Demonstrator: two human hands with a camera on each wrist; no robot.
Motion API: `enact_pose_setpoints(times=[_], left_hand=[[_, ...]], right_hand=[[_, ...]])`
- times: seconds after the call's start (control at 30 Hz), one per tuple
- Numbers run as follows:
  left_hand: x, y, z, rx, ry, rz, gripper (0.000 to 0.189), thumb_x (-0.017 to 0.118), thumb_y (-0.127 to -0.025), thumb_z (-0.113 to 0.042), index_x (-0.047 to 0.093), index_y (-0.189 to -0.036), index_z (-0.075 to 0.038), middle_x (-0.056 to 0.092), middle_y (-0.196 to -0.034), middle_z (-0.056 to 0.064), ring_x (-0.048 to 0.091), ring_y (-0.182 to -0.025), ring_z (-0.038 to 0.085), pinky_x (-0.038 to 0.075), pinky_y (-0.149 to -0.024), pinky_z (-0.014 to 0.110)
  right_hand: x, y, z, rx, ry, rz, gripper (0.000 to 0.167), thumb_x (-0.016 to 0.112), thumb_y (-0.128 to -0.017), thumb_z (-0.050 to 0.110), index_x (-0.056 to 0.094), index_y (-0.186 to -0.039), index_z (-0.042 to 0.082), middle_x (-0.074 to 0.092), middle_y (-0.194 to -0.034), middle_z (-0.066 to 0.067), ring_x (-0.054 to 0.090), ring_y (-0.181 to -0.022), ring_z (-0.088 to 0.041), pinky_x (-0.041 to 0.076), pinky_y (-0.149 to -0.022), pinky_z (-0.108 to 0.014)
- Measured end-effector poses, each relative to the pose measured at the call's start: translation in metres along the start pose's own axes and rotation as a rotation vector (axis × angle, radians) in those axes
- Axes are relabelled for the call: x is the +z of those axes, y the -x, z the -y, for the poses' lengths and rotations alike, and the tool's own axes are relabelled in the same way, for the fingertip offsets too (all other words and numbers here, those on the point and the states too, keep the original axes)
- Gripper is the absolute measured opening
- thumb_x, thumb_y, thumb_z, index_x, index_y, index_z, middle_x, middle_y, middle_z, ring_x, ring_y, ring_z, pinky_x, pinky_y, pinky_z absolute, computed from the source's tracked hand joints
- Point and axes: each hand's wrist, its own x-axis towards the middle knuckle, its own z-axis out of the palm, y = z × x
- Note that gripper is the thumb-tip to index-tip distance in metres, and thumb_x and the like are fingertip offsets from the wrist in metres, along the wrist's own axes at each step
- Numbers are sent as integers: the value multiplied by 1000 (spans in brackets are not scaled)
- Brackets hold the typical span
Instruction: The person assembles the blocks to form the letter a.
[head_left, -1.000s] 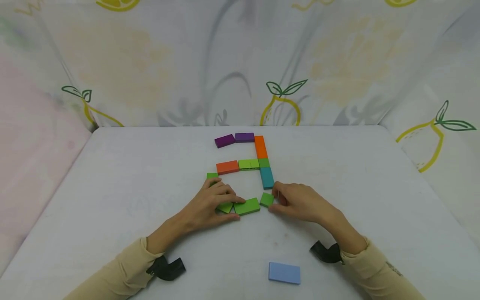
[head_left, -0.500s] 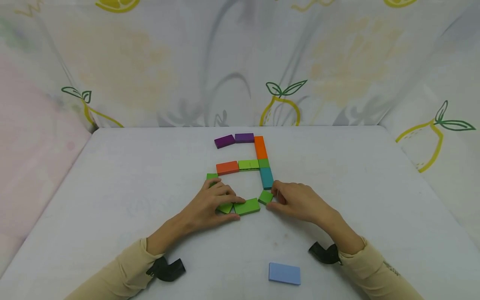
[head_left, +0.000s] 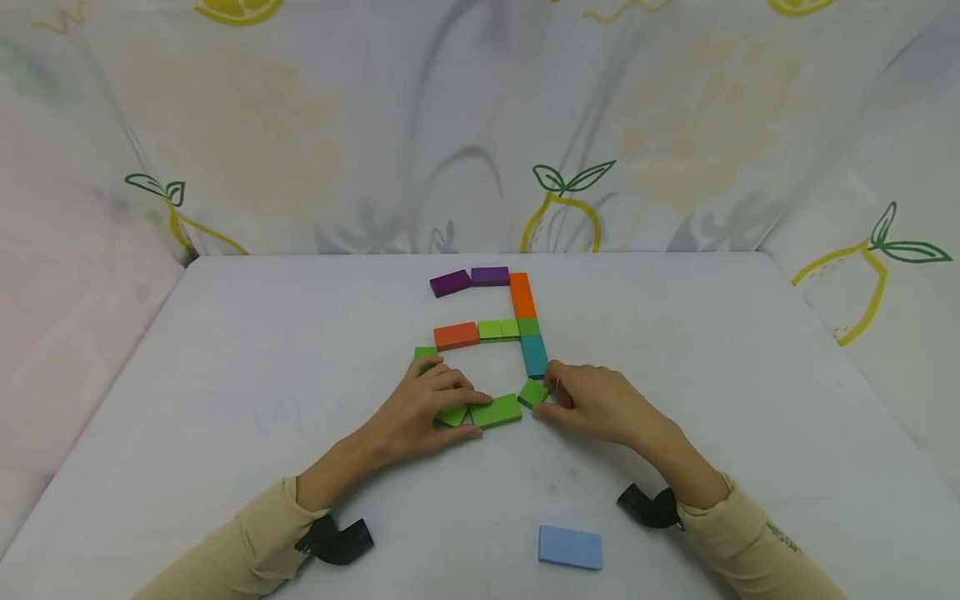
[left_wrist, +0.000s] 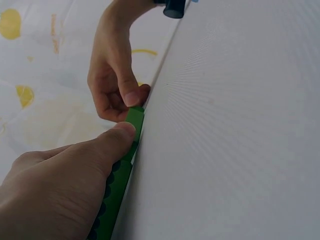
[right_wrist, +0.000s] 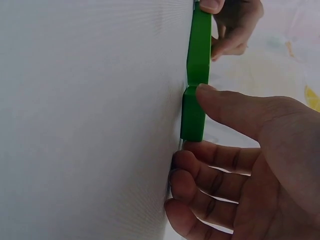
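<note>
My right hand [head_left: 603, 404] pinches a small square green block [head_left: 533, 393] between thumb and fingers, flat on the white table. In the right wrist view my thumb lies against this block, whose end meets a longer green block [right_wrist: 199, 47]. My left hand [head_left: 420, 412] holds that longer green block, thumb along its near edge and index finger over its top. Beneath the left palm and fingers another green block [head_left: 452, 416] is partly hidden. A further green block [head_left: 425, 352] shows just beyond the left fingers. A teal block [head_left: 534, 357] lies just beyond the small square.
Farther back lie a red-orange block [head_left: 455, 336], a light green block [head_left: 498, 330], a small green square [head_left: 528, 327], an orange block [head_left: 522, 295] and two purple blocks [head_left: 450, 283]. A light blue block [head_left: 570, 547] lies alone near the front. A patterned cloth [head_left: 375, 125] hangs behind the table.
The small green block has turned and shifted slightly away toward the teal block, with my right hand moving a little. My left hand stays nearly still on the green blocks.
</note>
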Motion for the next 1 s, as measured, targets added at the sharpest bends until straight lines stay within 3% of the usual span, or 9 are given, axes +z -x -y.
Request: enact_pose_setpoints(times=[0.37, 1.0], left_hand=[[1, -1, -1, -22, -6, 7, 36, 75, -79, -37, 69, -113, -26, 66, -94, -10, 54, -96, 7, 32, -105, 48], [2, 0, -1, -5, -14, 13, 35, 72, -82, -38, 68, -115, -28, 66, -97, -10, 55, -97, 8, 32, -104, 47]], right_hand=[[-2, 1, -1, 23, -6, 12, 29, 68, -85, 35, 56, -99, 12, 51, -66, 7, 44, -57, -7, 37, -52, -21], [-1, -1, -3, 26, 6, 8, 29, 67, -86, 36, 57, -100, 13, 51, -66, 7, 44, -57, -6, 37, -52, -21]])
